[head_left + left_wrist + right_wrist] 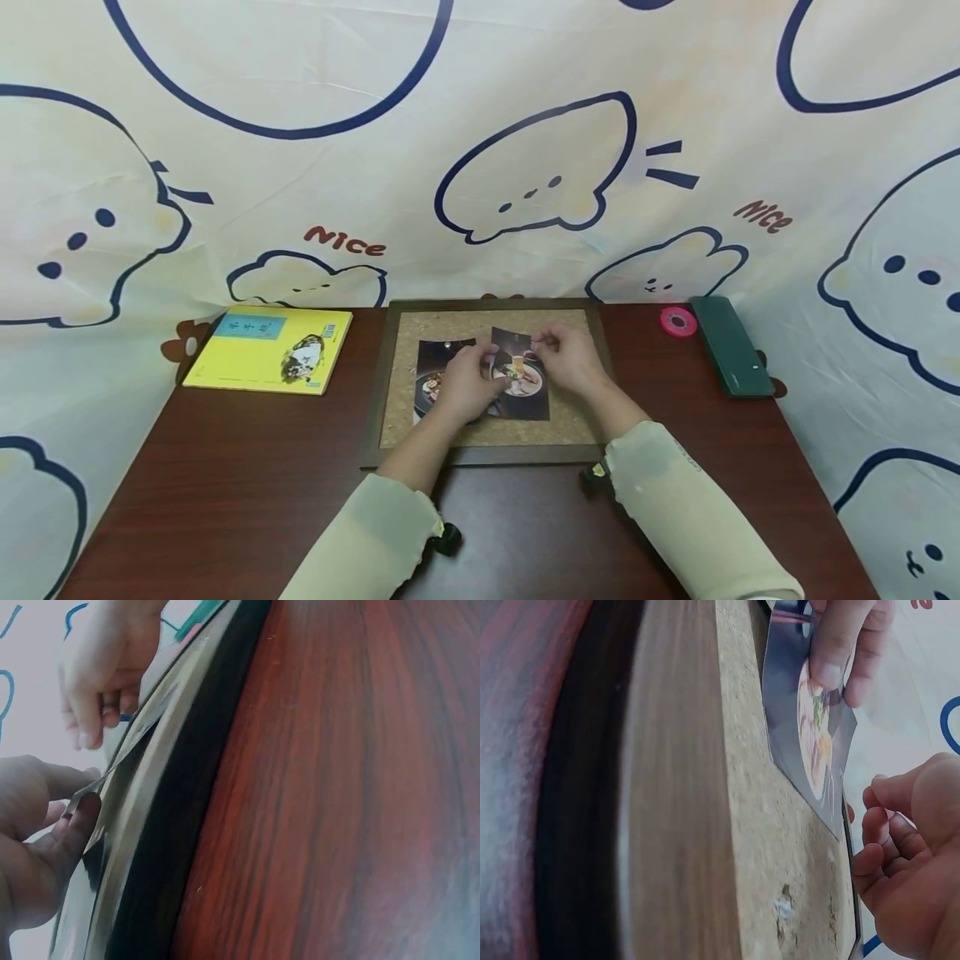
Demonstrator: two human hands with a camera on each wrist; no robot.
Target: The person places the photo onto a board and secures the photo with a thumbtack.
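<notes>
My left hand (pixel 468 385) pinches a dark food photo print (pixel 525 406) at its left edge, thumb on the picture side. The print shows a white bowl and stands partly lifted from the cork board (pixel 761 847), bending slightly. Partly hidden behind that hand, a second food print (pixel 429 367) lies on the board with a small pale pin (pixel 447 344) at its top. My right hand (pixel 572 360) is by the first print's upper right corner. Its fingers (pixel 877 825) are curled with thumb and forefinger close together; whether something small is between them I cannot tell.
The board's brown wooden frame (pixel 495 455) lies on the dark red wooden table (pixel 247 483). A yellow book (pixel 262 354) is at the left. At the right are a pink ring-shaped roll (pixel 678 322) and a dark green case (pixel 731 346). A printed cloth (pixel 525 50) hangs behind.
</notes>
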